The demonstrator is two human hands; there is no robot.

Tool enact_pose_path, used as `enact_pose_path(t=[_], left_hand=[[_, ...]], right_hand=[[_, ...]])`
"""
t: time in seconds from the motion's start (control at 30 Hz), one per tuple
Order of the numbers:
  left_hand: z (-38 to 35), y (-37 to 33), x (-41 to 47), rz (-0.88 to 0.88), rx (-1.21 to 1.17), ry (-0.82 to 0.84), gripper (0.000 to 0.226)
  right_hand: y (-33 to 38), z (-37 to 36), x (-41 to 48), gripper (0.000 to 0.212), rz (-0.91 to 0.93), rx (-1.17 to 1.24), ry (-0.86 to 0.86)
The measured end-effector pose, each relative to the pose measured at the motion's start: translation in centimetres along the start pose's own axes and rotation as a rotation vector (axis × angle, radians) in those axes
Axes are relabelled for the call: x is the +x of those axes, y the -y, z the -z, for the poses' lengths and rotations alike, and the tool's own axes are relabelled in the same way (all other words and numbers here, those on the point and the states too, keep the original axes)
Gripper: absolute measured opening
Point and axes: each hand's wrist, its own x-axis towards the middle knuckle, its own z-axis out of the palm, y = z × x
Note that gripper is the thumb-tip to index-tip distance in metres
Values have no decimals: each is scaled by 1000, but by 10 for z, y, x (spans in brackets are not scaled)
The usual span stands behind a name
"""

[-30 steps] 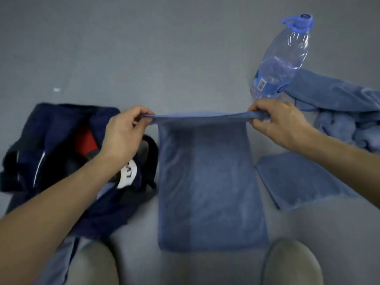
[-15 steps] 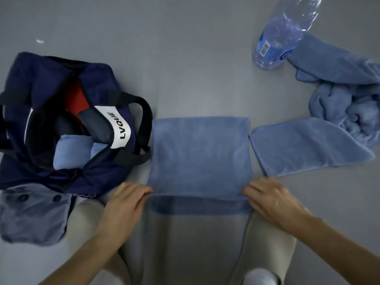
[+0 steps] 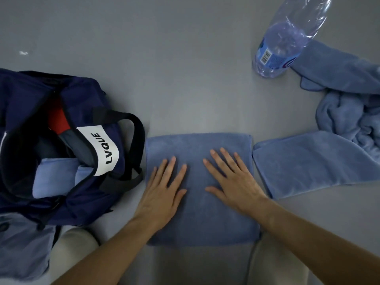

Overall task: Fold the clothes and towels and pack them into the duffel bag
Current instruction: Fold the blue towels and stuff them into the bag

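Head view. Found folded blue towel (image 3: 205,223) flat on grey floor (image 3: 174,68), just right of open navy duffel bag (image 3: 86,99). Noted left hand (image 3: 162,194) and right hand (image 3: 234,182) pressing flat on it, fingers straight, grasping nothing. Logged second folded towel (image 3: 304,165) just beside, to the right; crumpled towels (image 3: 349,120) and water bottle (image 3: 287,38) beyond.

Two folded towels (image 3: 200,221) (image 3: 304,161), one crumpled towel heap (image 3: 349,116), one duffel bag (image 3: 86,95), one bottle (image 3: 281,44), two hands (image 3: 162,192) (image 3: 234,182)
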Motion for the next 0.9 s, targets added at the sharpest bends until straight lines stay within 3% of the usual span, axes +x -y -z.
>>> enact_pose_path(t=[0.13,0.43,0.63,0.7,0.8,0.9], left_hand=[[3,6,65,117,59,-21,70],[51,38,135,142,134,15,74],[71,56,155,194,122,142,67],[78,55,161,165,75,32,59],[87,56,167,125,-9,-188,39],[91,61,173,139,-29,-202,31]], right_hand=[[-33,3,30,77,-16,-65,17],[-89,39,82,72,-44,-51,-47],[-133,60,87,85,-135,-58,149],[-133,65,92,76,-161,23,67],[-137,69,97,38,-254,209,-255],[-139,78,104,34,-365,258,-191]])
